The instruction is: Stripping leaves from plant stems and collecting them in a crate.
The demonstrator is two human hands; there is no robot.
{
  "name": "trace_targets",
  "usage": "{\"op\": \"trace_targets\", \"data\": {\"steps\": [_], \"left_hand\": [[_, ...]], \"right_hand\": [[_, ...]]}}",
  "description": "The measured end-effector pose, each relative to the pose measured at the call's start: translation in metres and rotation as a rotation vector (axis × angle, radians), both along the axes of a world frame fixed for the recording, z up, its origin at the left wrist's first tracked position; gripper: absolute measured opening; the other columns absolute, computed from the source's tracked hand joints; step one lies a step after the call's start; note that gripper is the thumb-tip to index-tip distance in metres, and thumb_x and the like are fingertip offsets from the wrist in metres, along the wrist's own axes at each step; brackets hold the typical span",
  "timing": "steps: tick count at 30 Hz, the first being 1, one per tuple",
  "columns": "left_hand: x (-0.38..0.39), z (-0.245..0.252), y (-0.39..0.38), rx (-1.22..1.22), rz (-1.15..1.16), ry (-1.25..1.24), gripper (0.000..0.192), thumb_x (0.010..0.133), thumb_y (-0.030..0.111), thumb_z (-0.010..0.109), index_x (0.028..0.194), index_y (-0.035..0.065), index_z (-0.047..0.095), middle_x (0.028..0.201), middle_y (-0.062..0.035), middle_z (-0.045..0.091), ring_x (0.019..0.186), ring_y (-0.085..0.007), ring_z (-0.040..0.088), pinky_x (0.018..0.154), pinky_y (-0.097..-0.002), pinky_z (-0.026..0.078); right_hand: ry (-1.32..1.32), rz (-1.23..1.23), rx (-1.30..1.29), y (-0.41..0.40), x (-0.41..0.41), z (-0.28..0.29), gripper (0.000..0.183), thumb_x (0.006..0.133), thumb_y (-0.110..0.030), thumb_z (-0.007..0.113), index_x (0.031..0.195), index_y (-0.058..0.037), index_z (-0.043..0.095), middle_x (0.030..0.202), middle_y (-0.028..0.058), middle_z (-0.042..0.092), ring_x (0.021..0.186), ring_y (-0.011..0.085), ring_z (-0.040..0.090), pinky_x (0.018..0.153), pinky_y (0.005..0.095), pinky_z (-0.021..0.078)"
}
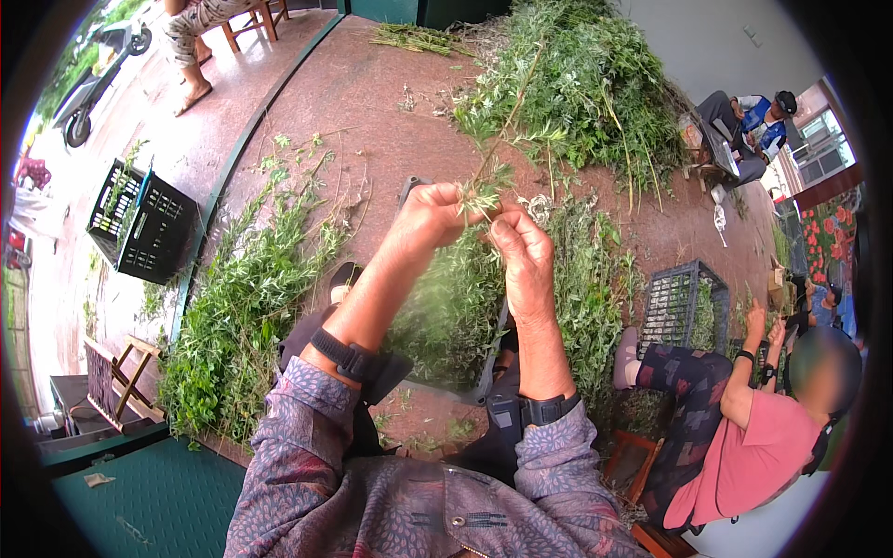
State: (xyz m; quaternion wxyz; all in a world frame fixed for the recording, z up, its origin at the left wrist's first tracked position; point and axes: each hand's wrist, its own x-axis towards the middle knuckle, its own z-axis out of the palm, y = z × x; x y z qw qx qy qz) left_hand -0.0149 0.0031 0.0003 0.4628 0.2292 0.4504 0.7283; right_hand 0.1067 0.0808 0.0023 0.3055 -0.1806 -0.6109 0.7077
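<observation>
A leafy green plant stem (513,118), possibly mugwort, reaches up and away from my two hands, which meet near its lower part. My left hand (436,215) pinches the stem among its leaves. Close beside it, my right hand (523,252) has thumb and finger closed at the same leafy end; exactly what they grip is partly hidden. Below both hands, between my legs, loose green leaves (446,314) fill a dark container, whose side edge (490,356) shows at the right. Leafy stems lie in a left pile (251,321) and a right pile (586,272).
A large heap of cut plants (579,91) lies ahead, near bare stalks (418,38). A black plastic basket (157,227) stands left, a grey crate (684,307) right. A folding stool (122,383) is at lower left. A person in pink (753,446) sits close at right; others sit farther off.
</observation>
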Motion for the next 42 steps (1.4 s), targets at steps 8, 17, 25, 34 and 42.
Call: {"op": "trace_targets", "data": {"steps": [8,17,25,34,42], "left_hand": [[-0.018,0.001,-0.006,0.019,0.124,-0.045,0.005,0.075,0.006,0.060,0.072,0.0031,0.058,0.052,0.0037,0.046,0.040,-0.0038,0.030,0.039,-0.0196,0.022],[-0.021,-0.003,-0.006,0.050,0.167,-0.041,0.010,0.076,0.005,0.059,0.068,0.0022,0.055,0.051,0.0015,0.046,0.038,-0.0050,0.030,0.038,-0.0204,0.023],[-0.012,-0.002,-0.001,0.008,0.145,-0.040,0.011,0.074,0.000,0.058,0.066,0.0037,0.053,0.056,-0.0002,0.051,0.038,-0.0038,0.033,0.037,-0.0186,0.024],[-0.008,-0.003,-0.001,0.034,0.180,0.000,0.004,0.073,0.006,0.060,0.070,0.0058,0.058,0.048,0.0084,0.039,0.039,-0.0010,0.027,0.037,-0.0196,0.016],[-0.016,-0.004,-0.002,0.020,0.218,0.019,0.004,0.074,0.007,0.059,0.070,0.0057,0.058,0.048,0.0086,0.038,0.039,-0.0010,0.027,0.037,-0.0194,0.017]], "right_hand": [[0.055,-0.073,0.072,0.001,0.000,0.005,0.014,0.083,-0.013,0.047,0.076,-0.0030,0.052,0.085,0.0059,0.055,0.078,0.0113,0.052,0.069,0.0243,0.0441],[0.056,-0.161,0.056,0.003,0.004,0.015,0.023,0.073,-0.003,0.053,0.096,-0.0007,0.055,0.099,0.0061,0.053,0.083,0.0121,0.051,0.071,0.0236,0.0443],[-0.030,-0.016,0.275,-0.001,0.003,0.006,0.018,0.073,-0.012,0.061,0.087,0.0001,0.058,0.099,0.0070,0.054,0.091,0.0136,0.051,0.077,0.0257,0.0411],[-0.180,0.151,0.317,-0.006,0.003,0.008,0.006,0.073,-0.003,0.058,0.071,0.0011,0.055,0.079,0.0054,0.057,0.075,0.0132,0.054,0.070,0.0248,0.0426],[-0.445,0.151,0.655,-0.001,0.007,-0.008,0.009,0.073,-0.006,0.059,0.078,0.0009,0.060,0.079,0.0091,0.058,0.074,0.0176,0.055,0.070,0.0272,0.0433]]}}
